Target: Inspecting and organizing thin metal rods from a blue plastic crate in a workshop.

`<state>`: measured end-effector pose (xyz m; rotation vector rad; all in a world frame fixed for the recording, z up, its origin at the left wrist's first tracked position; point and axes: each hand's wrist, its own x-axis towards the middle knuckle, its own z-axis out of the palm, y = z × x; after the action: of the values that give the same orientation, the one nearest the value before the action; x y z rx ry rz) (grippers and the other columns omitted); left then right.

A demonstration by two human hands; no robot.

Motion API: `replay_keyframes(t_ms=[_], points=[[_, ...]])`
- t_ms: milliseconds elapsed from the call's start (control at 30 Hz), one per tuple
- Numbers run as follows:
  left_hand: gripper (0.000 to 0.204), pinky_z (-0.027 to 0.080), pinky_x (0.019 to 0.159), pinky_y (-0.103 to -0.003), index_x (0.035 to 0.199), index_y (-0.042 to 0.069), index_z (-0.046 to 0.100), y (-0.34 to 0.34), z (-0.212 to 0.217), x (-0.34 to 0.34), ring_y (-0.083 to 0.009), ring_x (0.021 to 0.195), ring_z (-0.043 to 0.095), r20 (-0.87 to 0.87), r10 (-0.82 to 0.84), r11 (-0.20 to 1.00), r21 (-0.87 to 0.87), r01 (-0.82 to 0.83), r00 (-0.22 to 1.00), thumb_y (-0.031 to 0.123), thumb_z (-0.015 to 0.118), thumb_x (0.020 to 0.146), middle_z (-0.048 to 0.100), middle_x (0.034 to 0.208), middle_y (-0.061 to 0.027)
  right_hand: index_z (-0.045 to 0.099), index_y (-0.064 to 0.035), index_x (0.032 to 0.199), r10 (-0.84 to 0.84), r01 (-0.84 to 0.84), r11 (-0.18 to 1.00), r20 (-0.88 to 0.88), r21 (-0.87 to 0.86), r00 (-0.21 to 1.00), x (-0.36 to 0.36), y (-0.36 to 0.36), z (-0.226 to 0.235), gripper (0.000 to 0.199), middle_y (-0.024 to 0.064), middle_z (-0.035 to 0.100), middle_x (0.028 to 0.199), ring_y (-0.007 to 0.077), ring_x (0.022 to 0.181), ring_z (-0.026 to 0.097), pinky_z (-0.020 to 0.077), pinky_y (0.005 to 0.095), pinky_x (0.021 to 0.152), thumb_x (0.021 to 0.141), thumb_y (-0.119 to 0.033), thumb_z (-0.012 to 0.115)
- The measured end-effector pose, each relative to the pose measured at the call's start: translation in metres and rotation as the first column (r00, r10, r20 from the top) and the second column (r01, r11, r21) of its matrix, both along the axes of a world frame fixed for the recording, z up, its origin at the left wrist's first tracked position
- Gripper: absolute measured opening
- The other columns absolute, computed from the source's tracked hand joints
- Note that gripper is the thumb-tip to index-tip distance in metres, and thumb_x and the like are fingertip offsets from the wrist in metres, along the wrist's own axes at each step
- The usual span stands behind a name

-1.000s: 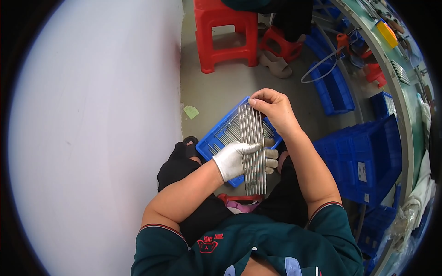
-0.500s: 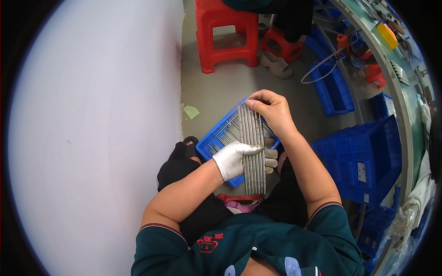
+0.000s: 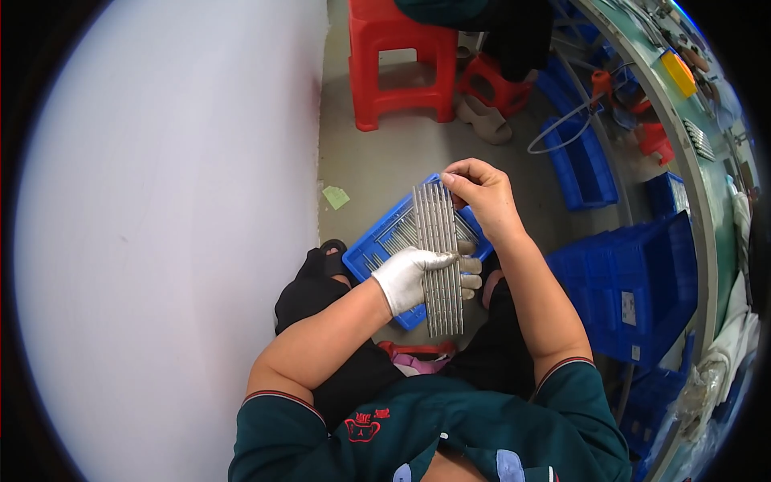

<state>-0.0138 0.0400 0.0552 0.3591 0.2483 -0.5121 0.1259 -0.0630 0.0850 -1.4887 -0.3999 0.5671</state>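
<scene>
My left hand [image 3: 405, 275], in a white glove, grips a flat row of long thin metal rods [image 3: 438, 257]. Its thumb lies across the front of the rods, and the gloved fingers show past their right side. My bare right hand [image 3: 487, 197] is pinched at the upper right end of the row, thumb and forefinger closed on a rod tip. That contact is partly hidden by the fingers. Below the rods, a blue tray [image 3: 365, 243] holds many more loose rods [image 3: 397, 234]; my left hand and the held row cover part of it.
A white wall [image 3: 177, 225] rises on the left. Ahead stand a red stool [image 3: 401, 76] and another person's legs [image 3: 514, 44]. Blue bins [image 3: 618, 281] are stacked to the right beneath a green-topped workbench [image 3: 711, 181]. A green paper scrap [image 3: 336, 197] lies on the floor.
My right hand has shifted slightly to the right. The upper ends of the rods tilt a little further left, while my left hand keeps its grip.
</scene>
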Motion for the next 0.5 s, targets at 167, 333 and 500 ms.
replay_keyframes(t_ms=[167, 333, 500], points=[[0.046, 0.049, 0.089, -0.05, 0.127, -0.002, 0.041, 0.0011, 0.0009, -0.0005, -0.0345, 0.103, 0.06, 0.024, 0.005, 0.999, -0.05, -0.003, 1.0, 0.014, 0.059, 0.088, 0.057, 0.113, -0.0191, 0.066, 0.0005, 0.089, -0.01, 0.01, 1.0, -0.003, 0.028, 1.0, -0.0008, 0.0031, -0.0004, 0.01, -0.0002, 0.059, 0.07, 0.0054, 0.061, 0.051, 0.0431, 0.0198, 0.056, 0.084, -0.008, 0.066], [0.046, 0.049, 0.089, -0.05, 0.127, -0.001, 0.041, 0.0035, -0.0006, -0.0009, -0.0344, 0.102, 0.06, 0.029, 0.003, 0.998, -0.069, -0.001, 1.0, 0.014, 0.06, 0.087, 0.057, 0.113, -0.0189, 0.065, 0.0019, 0.087, -0.06, 0.06, 0.998, 0.001, 0.0, 0.998, -0.004, 0.008, 0.0033, 0.008, 0.0002, 0.059, 0.068, 0.005, 0.058, 0.05, 0.0418, 0.0198, 0.053, 0.083, -0.006, 0.066], [0.046, 0.049, 0.088, -0.051, 0.127, -0.001, 0.041, 0.001, 0.0042, 0.0, -0.0361, 0.103, 0.06, 0.019, 0.008, 1.0, -0.026, -0.007, 1.0, 0.012, 0.059, 0.087, 0.057, 0.113, -0.0194, 0.066, 0.0014, 0.087, -0.038, 0.038, 0.998, 0.001, 0.05, 0.999, -0.0037, 0.0056, -0.0007, 0.008, 0.0001, 0.06, 0.069, 0.005, 0.059, 0.051, 0.0427, 0.0197, 0.054, 0.083, -0.005, 0.065]])
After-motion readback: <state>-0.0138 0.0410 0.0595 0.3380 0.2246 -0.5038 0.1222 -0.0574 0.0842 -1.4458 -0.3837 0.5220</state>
